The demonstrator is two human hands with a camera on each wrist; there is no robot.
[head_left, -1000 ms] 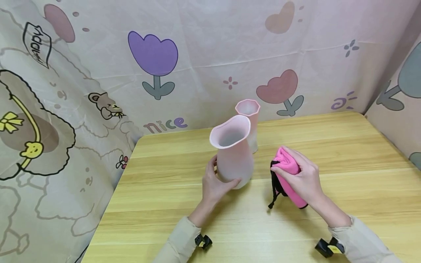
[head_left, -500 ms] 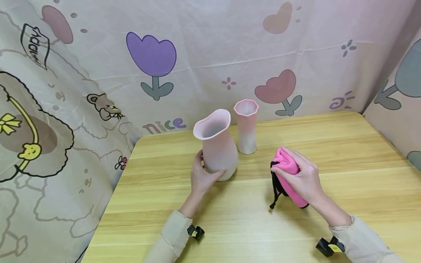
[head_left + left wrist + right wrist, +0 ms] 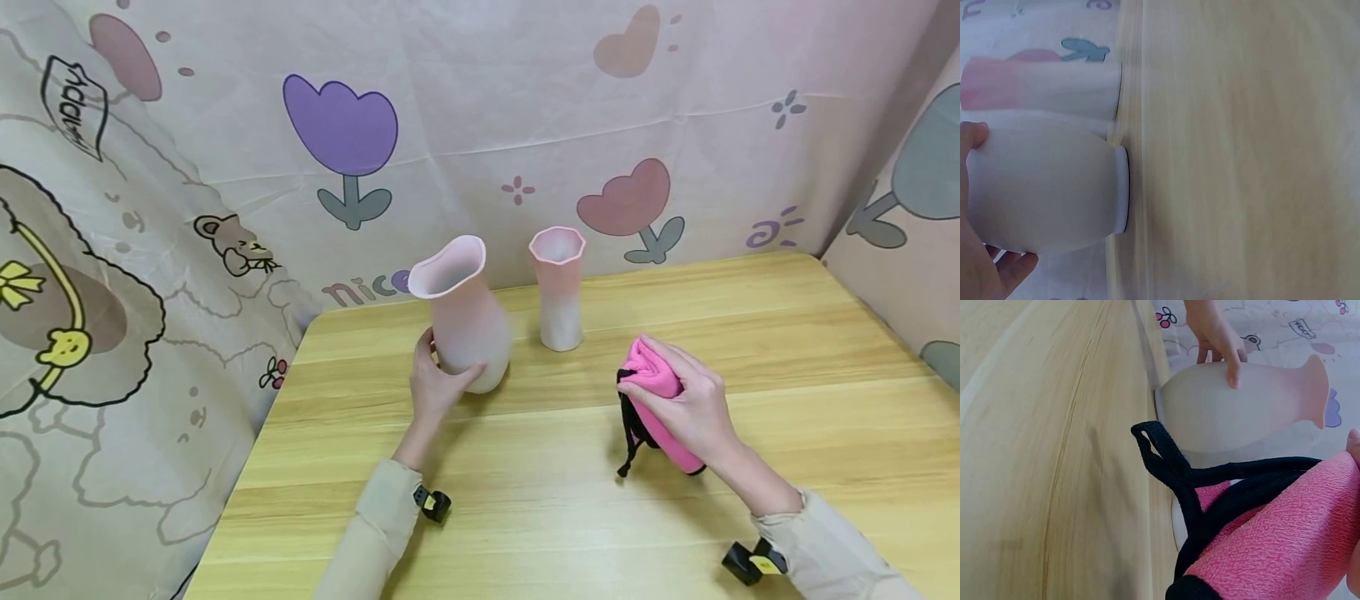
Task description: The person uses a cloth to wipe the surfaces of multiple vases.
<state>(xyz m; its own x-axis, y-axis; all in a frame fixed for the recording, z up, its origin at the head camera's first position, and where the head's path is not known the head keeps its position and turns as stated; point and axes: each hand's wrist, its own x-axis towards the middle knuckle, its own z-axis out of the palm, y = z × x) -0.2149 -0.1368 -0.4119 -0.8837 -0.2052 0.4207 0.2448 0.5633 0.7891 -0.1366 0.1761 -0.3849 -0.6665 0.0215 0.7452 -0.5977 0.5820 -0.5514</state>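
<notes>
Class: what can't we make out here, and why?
Head view: the inner floor of the large vase, hidden by its walls.
Right wrist view: most of the small vase, behind the pink cloth and black straps.
Right wrist view: most of the right hand, past the right edge.

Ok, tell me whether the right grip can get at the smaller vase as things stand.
Probably not to grasp it: the right grip holds the pink bundle. The path looks free, though, with bare tabletop toward the smaller vase and the left grip holding the larger vase off to its left.
</notes>
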